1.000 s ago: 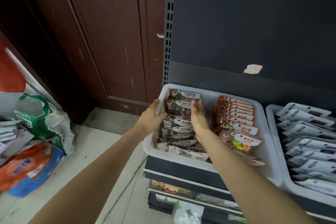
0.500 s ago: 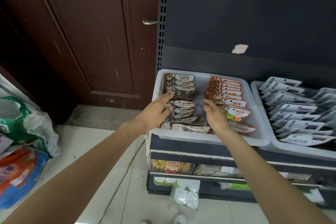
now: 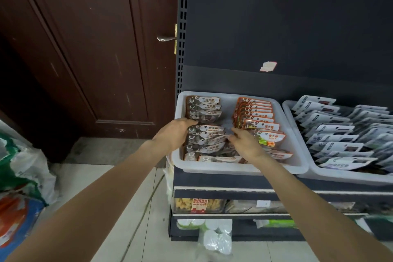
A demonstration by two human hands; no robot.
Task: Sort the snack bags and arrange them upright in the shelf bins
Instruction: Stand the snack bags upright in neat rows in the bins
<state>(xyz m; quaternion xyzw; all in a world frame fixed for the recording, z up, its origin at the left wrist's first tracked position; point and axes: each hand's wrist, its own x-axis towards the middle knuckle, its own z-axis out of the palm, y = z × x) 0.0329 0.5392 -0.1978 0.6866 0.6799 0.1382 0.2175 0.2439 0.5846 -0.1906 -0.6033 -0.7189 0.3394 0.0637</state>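
The left hand [image 3: 175, 134] lies with its fingers nearly straight against the left side of the brown stone-candy bags [image 3: 205, 134], fingertips at the gap in the row; it grasps nothing. The right hand [image 3: 246, 144] meets the same row from the right, fingers loosely bent at the bags' right edges; whether it pinches one cannot be told. The row runs front to back along the left wall of the white bin [image 3: 240, 169], so its long axis points away from the person and the hands bracket it crosswise. The front bags lean flat towards the bin's front edge, and squaring them upright likely comes next, with both hands about equally near. The orange bags [image 3: 258, 121] fill the bin's right half; a second bin [image 3: 340, 174] of white bags sits beside it on the shelf.
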